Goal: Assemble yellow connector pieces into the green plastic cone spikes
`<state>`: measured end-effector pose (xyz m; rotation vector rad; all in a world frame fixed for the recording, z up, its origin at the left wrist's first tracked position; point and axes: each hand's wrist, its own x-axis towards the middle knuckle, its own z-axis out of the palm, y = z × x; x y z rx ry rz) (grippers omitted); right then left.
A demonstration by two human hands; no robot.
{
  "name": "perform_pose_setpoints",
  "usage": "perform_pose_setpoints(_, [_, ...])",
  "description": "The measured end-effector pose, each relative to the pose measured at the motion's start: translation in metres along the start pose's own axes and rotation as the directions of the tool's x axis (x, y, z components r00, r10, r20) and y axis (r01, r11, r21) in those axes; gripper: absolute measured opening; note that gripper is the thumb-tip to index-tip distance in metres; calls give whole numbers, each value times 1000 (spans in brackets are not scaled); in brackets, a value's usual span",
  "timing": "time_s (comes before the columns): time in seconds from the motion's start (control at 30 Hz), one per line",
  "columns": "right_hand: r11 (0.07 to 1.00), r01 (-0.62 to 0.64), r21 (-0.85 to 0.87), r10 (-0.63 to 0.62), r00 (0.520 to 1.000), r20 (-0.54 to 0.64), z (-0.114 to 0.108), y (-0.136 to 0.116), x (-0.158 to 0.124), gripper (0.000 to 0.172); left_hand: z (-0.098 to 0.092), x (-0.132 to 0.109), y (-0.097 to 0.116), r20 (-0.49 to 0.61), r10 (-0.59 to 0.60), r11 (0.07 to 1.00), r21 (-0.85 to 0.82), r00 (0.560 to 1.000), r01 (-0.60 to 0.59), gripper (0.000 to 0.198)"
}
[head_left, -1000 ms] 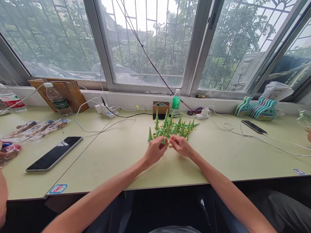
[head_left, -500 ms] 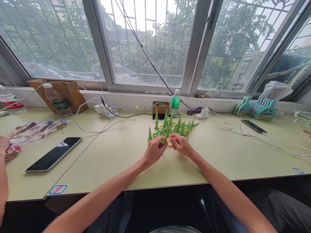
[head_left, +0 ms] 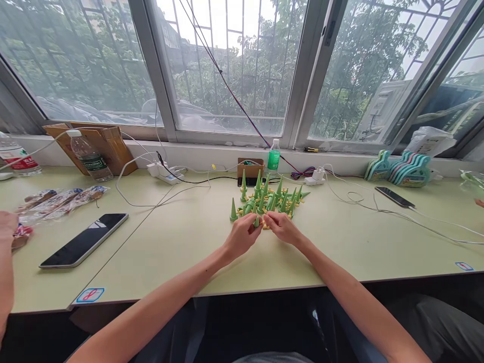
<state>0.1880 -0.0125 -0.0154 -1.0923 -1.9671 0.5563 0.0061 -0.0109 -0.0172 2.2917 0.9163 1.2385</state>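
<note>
My left hand (head_left: pixel 244 234) is closed around a green plastic watering spike (head_left: pixel 256 222), whose rounded end shows between thumb and fingers. Close against it, my right hand (head_left: pixel 282 227) pinches at a small yellow plastic part, mostly covered by the fingertips. Just beyond both hands, a cluster of green cone-shaped watering spikes (head_left: pixel 260 201) with yellow fittings covers a patch of table. Several stand with points up, others lie on their sides. A yellow piece (head_left: pixel 265 226) lies on the table under my right fingers.
A phone (head_left: pixel 85 241) and wrapped snacks (head_left: pixel 66 204) lie at left, near another person's arm (head_left: pixel 5 262). Behind the spikes stand a green bottle (head_left: pixel 274 157) and small cardboard box (head_left: pixel 250 169). White cables (head_left: pixel 351 199), another phone (head_left: pixel 394 196) and teal hangers (head_left: pixel 410 169) are at right.
My right fingertips have closed in on the left hand, covering more of the yellow part. The spike in my left hand has tilted slightly.
</note>
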Motion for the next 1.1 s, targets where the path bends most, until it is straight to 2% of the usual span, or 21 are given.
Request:
perform_pose_setpoints(0.1, [1000, -7, -7, 6, 1000, -26, 0, 1, 1, 47, 0, 0, -1, 3, 2, 1000, -4, 1000, -2, 5])
perform_pose_setpoints(0.2, [999, -28, 23, 29, 999, -44, -1, 1, 0, 42, -1, 0, 0, -21, -12, 1000, -6, 1000, 12, 5])
perform_pose_setpoints(0.3, [994, -49, 95, 47, 999, 20, -3, -2, -2, 34, -1, 1, 1, -41, -18, 1000, -1, 999, 18, 6])
perform_pose_setpoints(0.5, [984, -44, 171, 31, 996, 79, -2, -6, -3, 33, -1, 1, 1, -44, -10, 1000, -4, 999, 9, 9])
perform_pose_setpoints(0.63, [993, -28, 114, 22, 998, 51, -1, -3, -2, 35, 1, 0, 1, -32, -6, 1000, -4, 999, 6, 8])
perform_pose_setpoints(0.73, [999, -11, 36, 11, 1000, 18, -1, 0, -1, 43, 2, -1, 1, -16, 3, 1000, 3, 1000, -3, 8])
perform_pose_setpoints(0.87, [999, -6, 34, 6, 1000, -8, -1, 0, 0, 48, 2, -1, 0, -22, 10, 1000, 6, 1000, -10, 5])
perform_pose_setpoints(0.97, [997, -36, 71, 37, 999, -17, -2, 0, 0, 41, 1, 0, 0, -36, -8, 1000, -2, 999, 8, 4])
perform_pose_setpoints(1.1, [984, -57, 166, 46, 997, 69, -2, -3, -4, 29, 0, 1, 2, -36, -35, 999, -2, 999, 35, 7])
